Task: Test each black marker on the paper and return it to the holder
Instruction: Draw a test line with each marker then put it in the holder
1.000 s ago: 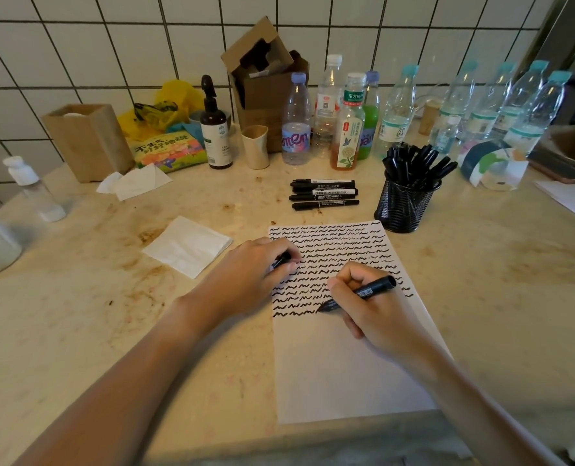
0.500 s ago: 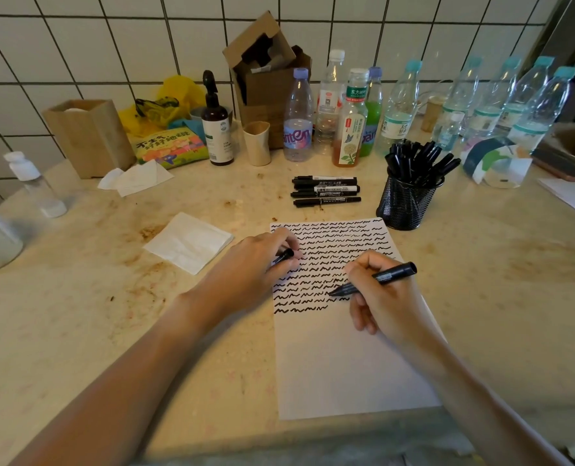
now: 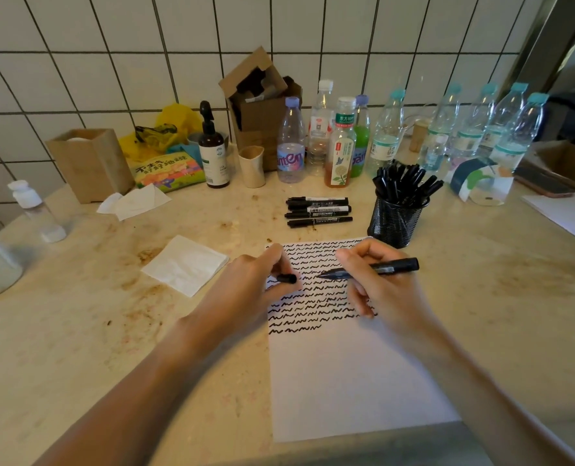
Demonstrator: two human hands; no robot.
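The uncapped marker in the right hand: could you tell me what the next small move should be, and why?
Probably bring the marker and the cap together to recap it. The right hand holds the marker with its tip pointing toward the left hand, which pinches the cap, and the tip seems lifted off the paper beside finished squiggles. Then it goes into the mesh holder.

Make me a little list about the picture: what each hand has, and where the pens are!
left hand: pinches the black cap
right hand: holds an uncapped black marker, tip toward the cap
paper: rows of black squiggles on its upper part, lower part blank
mesh holder: full of black markers, beyond the paper
loose markers: four lying left of the holder
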